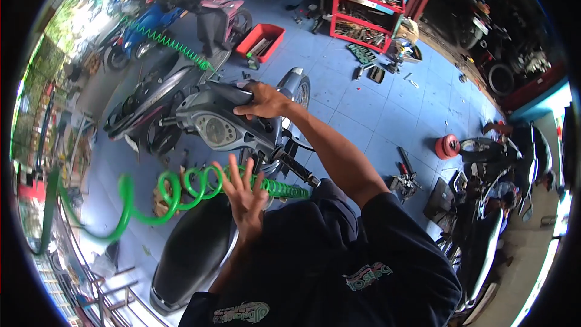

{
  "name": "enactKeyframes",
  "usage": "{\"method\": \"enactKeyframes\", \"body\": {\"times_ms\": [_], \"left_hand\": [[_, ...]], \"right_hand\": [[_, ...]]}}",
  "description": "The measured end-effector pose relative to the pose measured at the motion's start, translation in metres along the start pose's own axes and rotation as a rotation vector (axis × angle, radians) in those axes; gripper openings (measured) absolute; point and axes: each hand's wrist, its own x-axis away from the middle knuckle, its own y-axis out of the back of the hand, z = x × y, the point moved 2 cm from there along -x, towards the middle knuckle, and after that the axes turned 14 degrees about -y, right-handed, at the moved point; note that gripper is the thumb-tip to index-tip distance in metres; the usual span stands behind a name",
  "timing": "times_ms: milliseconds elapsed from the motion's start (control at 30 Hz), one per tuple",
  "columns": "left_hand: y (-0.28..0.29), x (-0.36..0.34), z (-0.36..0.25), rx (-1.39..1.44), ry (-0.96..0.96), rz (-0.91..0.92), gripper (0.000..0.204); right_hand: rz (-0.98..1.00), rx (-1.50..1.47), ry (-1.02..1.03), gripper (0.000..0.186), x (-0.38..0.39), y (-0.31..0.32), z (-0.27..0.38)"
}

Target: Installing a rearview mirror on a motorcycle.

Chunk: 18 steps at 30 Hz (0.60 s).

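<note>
A dark grey scooter stands in front of me, with its round gauge cluster [212, 129], right handlebar grip [293, 165] and black seat [181, 254]. My right hand [260, 100] grasps the top of its front handlebar cover [233, 94], above the gauges. My left hand [242, 191] is raised below the gauges, fingers spread, holding nothing. Beside that hand a green coiled hose [169, 197] stretches across from the left; whether they touch I cannot tell.
Another scooter [142, 106] stands close left, more [151, 24] behind. Ahead on the blue tiled floor [339, 115] are a red tray [260, 42], a red tool cart [367, 15] and scattered tools [363, 54]. At right are a red round object [446, 146] and more motorbikes [490, 218].
</note>
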Motion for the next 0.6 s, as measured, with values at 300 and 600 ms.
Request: {"method": "enactKeyframes", "body": {"times_ms": [300,600], "left_hand": [[-0.017,-0.034,0.057,-0.635,-0.154,-0.558,0.105],[-0.045,-0.045,0.123,-1.309,-0.005,-0.423,0.107]], "right_hand": [[0.333,-0.664,-0.150,0.013,0.000,-0.013,-0.002],[0.636,-0.723,-0.345,0.033,-0.006,-0.013,-0.020]]}}
